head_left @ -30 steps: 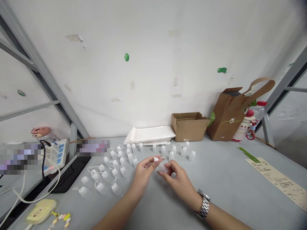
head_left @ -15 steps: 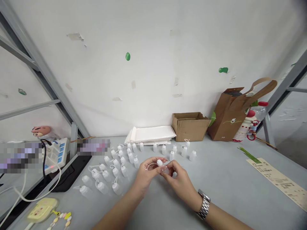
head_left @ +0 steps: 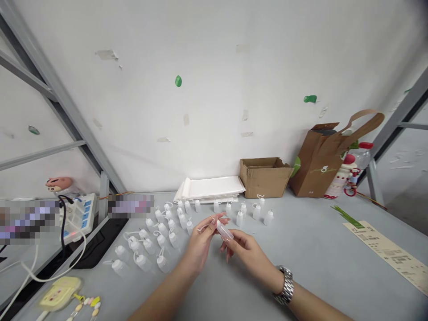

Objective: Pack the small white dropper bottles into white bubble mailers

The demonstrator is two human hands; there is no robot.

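Observation:
Both my hands meet over the grey table (head_left: pixel 310 254) on one small clear plastic bottle (head_left: pixel 224 232). My right hand (head_left: pixel 245 255), a metal watch on its wrist, grips the bottle's body, tilted up to the left. My left hand (head_left: pixel 202 240) pinches the bottle's white cap end, with its thin tether loop sticking out to the left. Just beyond my hands stand several small white-capped bottles (head_left: pixel 157 240), grouped at the left and in a loose row (head_left: pixel 249 209) behind.
Against the wall lie a stack of white sheets (head_left: pixel 210 188), an open cardboard box (head_left: pixel 264 176) and a brown paper bag (head_left: pixel 323 160) with drink bottles beside it. A printed paper strip (head_left: pixel 388 254) lies at the right. A power strip (head_left: pixel 78 216) and cables sit at the left.
The bottle has tipped up so its cap end points up-left, and my left fingers have shifted onto that end. My right hand has dropped slightly lower on the bottle's body.

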